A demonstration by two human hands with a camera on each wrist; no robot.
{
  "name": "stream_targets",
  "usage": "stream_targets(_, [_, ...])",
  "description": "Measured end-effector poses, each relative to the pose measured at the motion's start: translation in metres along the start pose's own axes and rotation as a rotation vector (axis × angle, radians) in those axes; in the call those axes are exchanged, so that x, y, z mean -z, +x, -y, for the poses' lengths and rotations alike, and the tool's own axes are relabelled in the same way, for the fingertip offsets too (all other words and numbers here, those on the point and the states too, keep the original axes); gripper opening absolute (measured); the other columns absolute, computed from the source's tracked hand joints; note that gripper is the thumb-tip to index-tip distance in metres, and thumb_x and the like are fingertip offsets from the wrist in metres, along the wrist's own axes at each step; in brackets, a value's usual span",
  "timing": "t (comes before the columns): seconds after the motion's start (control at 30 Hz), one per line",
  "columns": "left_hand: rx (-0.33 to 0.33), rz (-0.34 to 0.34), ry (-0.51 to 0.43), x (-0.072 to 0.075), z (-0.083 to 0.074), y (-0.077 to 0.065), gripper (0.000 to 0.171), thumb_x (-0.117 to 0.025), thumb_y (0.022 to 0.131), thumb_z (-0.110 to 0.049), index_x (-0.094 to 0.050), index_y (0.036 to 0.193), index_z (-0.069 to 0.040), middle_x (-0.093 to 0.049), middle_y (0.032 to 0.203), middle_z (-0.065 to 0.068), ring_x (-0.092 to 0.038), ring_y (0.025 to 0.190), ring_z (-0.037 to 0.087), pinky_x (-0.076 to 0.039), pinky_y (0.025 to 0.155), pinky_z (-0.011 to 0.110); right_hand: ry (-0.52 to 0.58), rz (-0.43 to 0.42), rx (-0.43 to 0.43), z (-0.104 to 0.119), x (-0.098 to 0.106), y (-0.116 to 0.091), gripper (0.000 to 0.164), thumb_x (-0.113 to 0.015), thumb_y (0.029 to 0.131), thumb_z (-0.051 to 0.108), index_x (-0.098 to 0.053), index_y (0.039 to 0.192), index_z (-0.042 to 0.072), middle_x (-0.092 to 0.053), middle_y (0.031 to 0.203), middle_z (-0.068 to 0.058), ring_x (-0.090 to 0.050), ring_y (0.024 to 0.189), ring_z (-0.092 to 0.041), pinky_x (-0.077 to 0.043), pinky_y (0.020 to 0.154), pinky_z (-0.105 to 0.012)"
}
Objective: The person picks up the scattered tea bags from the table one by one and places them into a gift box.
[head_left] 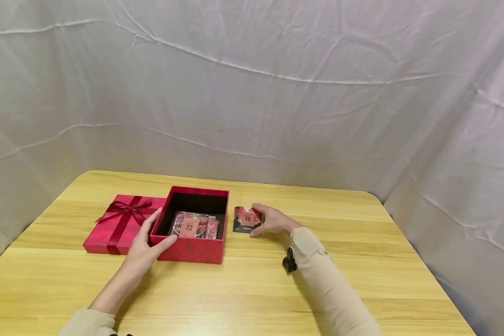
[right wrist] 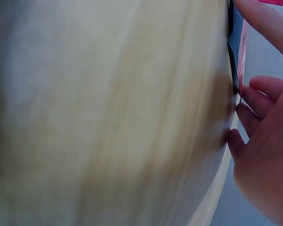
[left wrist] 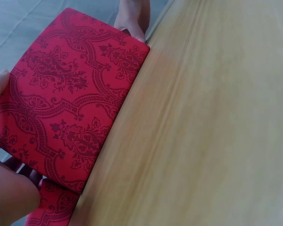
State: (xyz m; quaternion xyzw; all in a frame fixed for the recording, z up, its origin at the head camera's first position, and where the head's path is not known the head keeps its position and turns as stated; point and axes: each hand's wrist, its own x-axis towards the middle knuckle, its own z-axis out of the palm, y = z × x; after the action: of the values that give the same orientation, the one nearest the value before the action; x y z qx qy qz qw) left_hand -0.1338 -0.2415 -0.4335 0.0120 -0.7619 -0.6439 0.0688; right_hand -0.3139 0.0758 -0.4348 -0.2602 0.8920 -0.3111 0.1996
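A red patterned gift box (head_left: 191,251) with a dark inside stands uncovered on the table. My left hand (head_left: 143,249) holds it at the near left corner, thumb over the front rim and fingers along the left wall. In the left wrist view the box's damask wall (left wrist: 70,94) faces me. Several pink tea packets (head_left: 190,226) lie inside. To the right of the box, my right hand (head_left: 275,221) pinches a black and red tea packet (head_left: 245,218) by its right side, thumb at the near edge. The right wrist view shows that packet (right wrist: 242,56) edge-on.
The box's lid (head_left: 102,232), topped with a dark red ribbon bow (head_left: 127,209), lies to the left of the box. A small black device (head_left: 289,261) sits by the right wrist. Pale cloth (head_left: 252,93) hangs behind and beside the wooden table (head_left: 243,303).
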Motion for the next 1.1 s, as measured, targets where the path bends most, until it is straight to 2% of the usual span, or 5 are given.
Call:
stream_targets(0.5, [-0.001, -0.002, -0.004, 0.000, -0.001, -0.001, 0.081, -0.065, 0.093, -0.017, -0.015, 0.156, -0.019, -0.030, 0.150, 0.019, -0.037, 0.125, 0.030, -0.038, 0.085, 0.009, -0.097, -0.018, 0.020, 0.004, -0.002, -0.001, 0.089, -0.086, 0.073, 0.016, -0.038, 0.146, 0.000, -0.039, 0.148, -0.017, -0.035, 0.135, -0.031, -0.028, 0.110, -0.043])
stream_targets(0.73, [0.003, -0.003, -0.003, 0.000, -0.002, -0.001, 0.080, -0.066, 0.093, -0.019, -0.015, 0.156, -0.020, -0.030, 0.150, 0.018, -0.036, 0.125, 0.030, -0.038, 0.085, 0.010, -0.190, -0.035, 0.079, 0.005, -0.001, -0.003, 0.086, -0.085, 0.073, 0.019, -0.041, 0.143, -0.003, -0.042, 0.145, -0.019, -0.037, 0.132, -0.034, -0.029, 0.110, -0.045])
stream_targets(1.1, [0.008, -0.004, 0.007, 0.000, -0.002, -0.001, 0.081, -0.066, 0.093, -0.018, -0.014, 0.156, -0.019, -0.030, 0.150, 0.018, -0.035, 0.126, 0.028, -0.037, 0.087, 0.011, -0.157, -0.048, 0.123, 0.004, 0.005, -0.016, 0.087, -0.079, 0.074, 0.029, -0.039, 0.145, -0.002, -0.039, 0.145, -0.021, -0.034, 0.131, -0.036, -0.029, 0.107, -0.054])
